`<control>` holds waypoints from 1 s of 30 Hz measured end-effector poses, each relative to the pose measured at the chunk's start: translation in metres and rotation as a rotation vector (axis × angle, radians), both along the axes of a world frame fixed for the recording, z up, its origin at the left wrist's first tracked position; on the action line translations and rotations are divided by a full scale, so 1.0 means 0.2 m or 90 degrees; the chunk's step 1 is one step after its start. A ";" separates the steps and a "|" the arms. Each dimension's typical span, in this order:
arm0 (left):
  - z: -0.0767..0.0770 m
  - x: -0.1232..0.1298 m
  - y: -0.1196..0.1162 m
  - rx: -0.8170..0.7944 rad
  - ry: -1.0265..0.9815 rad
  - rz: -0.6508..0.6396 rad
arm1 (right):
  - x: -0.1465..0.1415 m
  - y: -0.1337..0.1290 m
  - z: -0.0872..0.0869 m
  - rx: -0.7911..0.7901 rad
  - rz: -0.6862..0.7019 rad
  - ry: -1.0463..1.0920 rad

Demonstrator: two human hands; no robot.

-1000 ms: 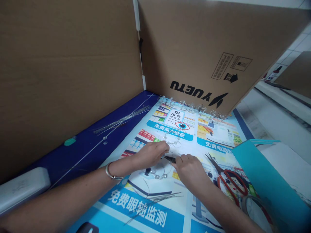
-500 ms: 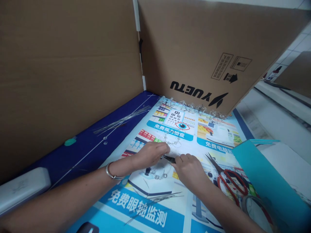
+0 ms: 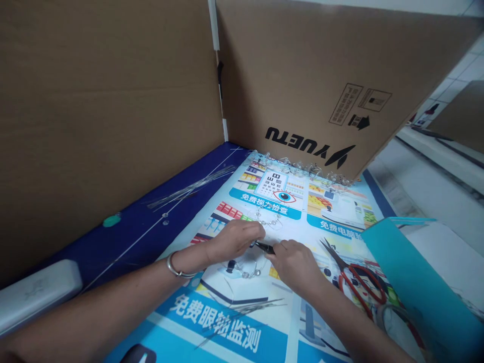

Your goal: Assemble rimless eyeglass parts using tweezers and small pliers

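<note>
My left hand (image 3: 239, 239), with a silver bangle at the wrist, pinches the upper end of a wire strand with clear beads (image 3: 250, 275). My right hand (image 3: 293, 259) is closed around small black-tipped pliers (image 3: 264, 247). Their jaws point left and meet the work at my left fingertips, where the exact grip is too small to make out. The beaded strand hangs in a loop below my hands. Just beyond them another beaded piece (image 3: 267, 221) lies on the printed sheet.
Red-handled scissors (image 3: 350, 275) and a tape roll (image 3: 401, 322) lie at the right, by a teal folder (image 3: 419, 282). Wires (image 3: 242, 315) lie in front, more wires (image 3: 192, 187) back left. Beaded pieces (image 3: 302, 169) line the cardboard wall (image 3: 321, 75). A white device (image 3: 38, 297) sits left.
The view has shifted very slightly. Both hands keep almost the same place and grip, and the hanging beaded loop has moved a little.
</note>
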State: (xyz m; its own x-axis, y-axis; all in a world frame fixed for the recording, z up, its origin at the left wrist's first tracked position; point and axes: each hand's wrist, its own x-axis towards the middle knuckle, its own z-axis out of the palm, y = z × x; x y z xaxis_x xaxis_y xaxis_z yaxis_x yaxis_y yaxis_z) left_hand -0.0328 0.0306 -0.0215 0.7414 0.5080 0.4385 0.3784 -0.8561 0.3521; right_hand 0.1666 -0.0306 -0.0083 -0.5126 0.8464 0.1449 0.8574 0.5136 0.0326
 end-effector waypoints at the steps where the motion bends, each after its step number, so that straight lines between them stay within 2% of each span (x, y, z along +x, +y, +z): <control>1: 0.00 0.00 0.00 0.001 -0.002 -0.002 | 0.00 0.00 0.00 -0.004 0.003 0.000; 14: 0.01 0.00 0.00 -0.008 -0.002 0.002 | 0.00 0.00 0.02 -0.017 -0.038 0.009; 30: 0.00 0.00 0.01 -0.019 -0.014 -0.013 | 0.01 0.00 0.02 -0.028 -0.022 0.023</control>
State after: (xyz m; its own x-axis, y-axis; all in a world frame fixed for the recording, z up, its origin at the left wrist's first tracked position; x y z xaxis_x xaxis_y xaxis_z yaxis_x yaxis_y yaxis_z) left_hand -0.0330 0.0317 -0.0219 0.7420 0.5056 0.4401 0.3524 -0.8527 0.3856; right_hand 0.1679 -0.0306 -0.0049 -0.4778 0.8696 0.1243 0.8750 0.4836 -0.0202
